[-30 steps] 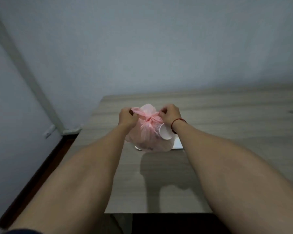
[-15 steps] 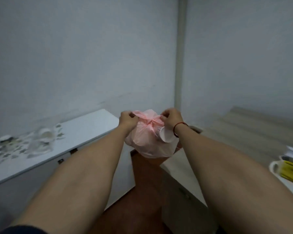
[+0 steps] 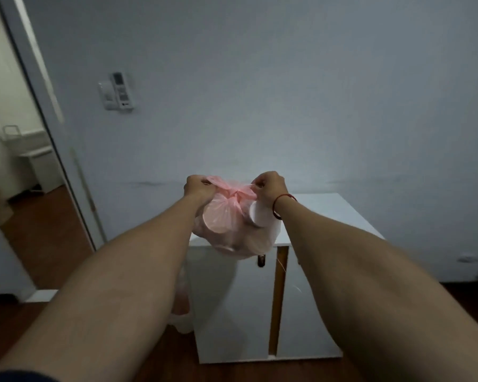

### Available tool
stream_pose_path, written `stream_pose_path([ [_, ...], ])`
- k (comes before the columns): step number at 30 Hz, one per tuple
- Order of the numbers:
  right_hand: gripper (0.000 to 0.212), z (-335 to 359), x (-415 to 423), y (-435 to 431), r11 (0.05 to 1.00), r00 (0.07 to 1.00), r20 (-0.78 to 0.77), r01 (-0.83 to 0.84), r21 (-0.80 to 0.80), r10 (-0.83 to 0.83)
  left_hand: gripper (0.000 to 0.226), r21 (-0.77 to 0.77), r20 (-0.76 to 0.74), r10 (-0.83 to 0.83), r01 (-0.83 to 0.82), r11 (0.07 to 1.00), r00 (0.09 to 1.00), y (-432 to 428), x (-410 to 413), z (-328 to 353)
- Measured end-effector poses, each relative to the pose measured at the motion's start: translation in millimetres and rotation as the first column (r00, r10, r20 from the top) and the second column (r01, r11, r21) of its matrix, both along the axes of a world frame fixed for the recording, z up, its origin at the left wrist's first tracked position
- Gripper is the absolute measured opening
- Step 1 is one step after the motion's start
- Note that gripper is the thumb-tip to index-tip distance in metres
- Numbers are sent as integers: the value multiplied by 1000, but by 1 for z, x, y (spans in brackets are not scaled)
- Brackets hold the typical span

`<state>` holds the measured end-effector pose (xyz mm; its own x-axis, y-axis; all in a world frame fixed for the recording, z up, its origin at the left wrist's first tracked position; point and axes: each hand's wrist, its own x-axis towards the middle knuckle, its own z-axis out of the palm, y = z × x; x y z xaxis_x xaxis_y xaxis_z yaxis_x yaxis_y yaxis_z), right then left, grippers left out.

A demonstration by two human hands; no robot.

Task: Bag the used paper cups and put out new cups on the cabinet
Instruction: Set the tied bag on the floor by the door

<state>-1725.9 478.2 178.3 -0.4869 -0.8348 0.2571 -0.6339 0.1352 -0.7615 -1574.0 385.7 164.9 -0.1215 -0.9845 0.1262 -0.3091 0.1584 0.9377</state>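
Note:
A thin pink plastic bag [image 3: 233, 232] hangs in the air between my hands, its top tied in a knot. Round white paper cups [image 3: 260, 217] press against the plastic from inside. My left hand [image 3: 198, 185] pinches the left ear of the knot and my right hand [image 3: 268, 183], with a red string at the wrist, pinches the right ear. The bag hangs in front of a white cabinet [image 3: 340, 216] that stands against the wall; its top looks bare where I can see it.
The cabinet's two doors stand slightly ajar with a wooden gap [image 3: 278, 299]. A pinkish bag or bin [image 3: 182, 301] sits on the floor at its left side. An open doorway [image 3: 20, 166] is at the left. A wall switch and remote holder [image 3: 118, 92] hang above.
My view has swung left from the wooden table, past a white counter, to the white cabinet. Both hands have kept their grip on the knotted bag, now carried in the air.

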Motion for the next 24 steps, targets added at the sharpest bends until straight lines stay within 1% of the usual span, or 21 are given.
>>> stream_pose_path([
  [2, 17, -5, 21, -44, 999, 999, 13, -42, -16, 42, 20, 10, 1, 26, -26, 1000, 1000, -37, 26, -9],
  [6, 17, -15, 66, -131, 993, 992, 53, -114, 10, 114, 26, 32, 48, 88, -89, 995, 995, -111, 79, -17],
  [9, 18, -20, 98, -188, 989, 988, 59, -147, 6, 146, 23, 25, 31, 133, -134, 991, 991, -162, 111, -19],
  [10, 19, -24, 109, -205, 988, 986, 65, -157, 13, 156, 22, 31, 20, 156, -157, 987, 988, -179, 124, -23],
  [14, 18, -54, 159, -271, 971, 974, 74, -221, 94, 215, 19, 103, 57, 234, -239, 966, 971, -232, 177, -52],
  [17, 16, -83, 183, -313, 963, 969, 107, -235, 132, 222, 20, 130, 77, 234, -242, 961, 969, -268, 203, -76],
  [20, 14, -119, 210, -361, 958, 964, 147, -242, 156, 219, 20, 162, 142, 222, -244, 956, 965, -308, 230, -112],
  [24, 16, -191, 248, -436, 955, 964, 220, -200, 217, 152, 21, 213, 223, 141, -189, 959, 965, -382, 259, -171],
])
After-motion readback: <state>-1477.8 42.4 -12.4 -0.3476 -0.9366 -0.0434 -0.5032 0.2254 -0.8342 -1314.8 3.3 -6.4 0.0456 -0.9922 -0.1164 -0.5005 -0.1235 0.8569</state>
